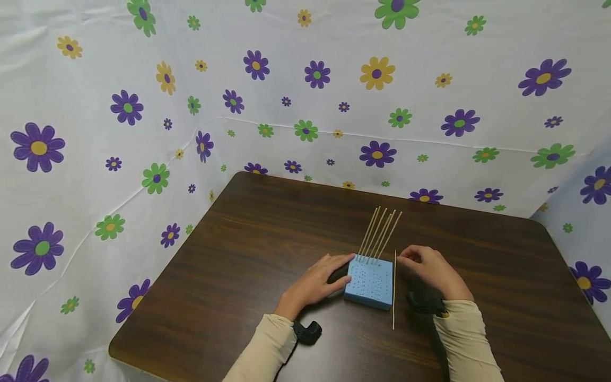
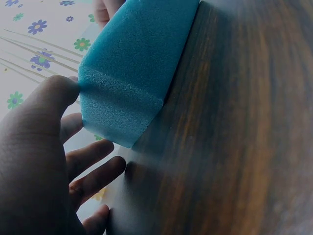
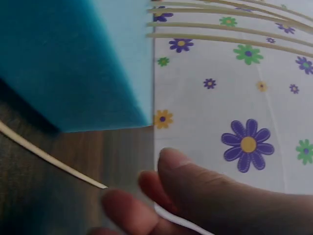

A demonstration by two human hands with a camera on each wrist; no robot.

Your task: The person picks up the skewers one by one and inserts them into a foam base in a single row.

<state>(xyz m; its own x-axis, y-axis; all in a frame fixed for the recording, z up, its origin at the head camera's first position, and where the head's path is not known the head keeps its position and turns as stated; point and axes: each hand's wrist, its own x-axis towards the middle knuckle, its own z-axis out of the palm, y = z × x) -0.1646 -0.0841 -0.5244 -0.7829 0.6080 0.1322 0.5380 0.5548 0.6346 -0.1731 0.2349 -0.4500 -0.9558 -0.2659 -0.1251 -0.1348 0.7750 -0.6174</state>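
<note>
A light blue foam block (image 1: 369,281) with rows of small holes sits on the table, several thin wooden sticks (image 1: 382,233) standing in its far side. My left hand (image 1: 315,284) touches the block's left side, thumb and index finger extended along it; in the left wrist view its other fingers (image 2: 98,176) spread loosely. One loose wooden stick (image 1: 393,297) runs along the block's right side. Beside its far end is my right hand (image 1: 431,268), thumb and fingers bent, fingertips right at the stick. Whether they pinch it I cannot tell.
The dark wood-grain table (image 1: 267,233) has rounded corners. White flower-print cloth (image 1: 305,106) hangs behind it and at both sides. Black wrist cameras sit at the left wrist (image 1: 307,332) and right wrist (image 1: 424,304), near the tabletop.
</note>
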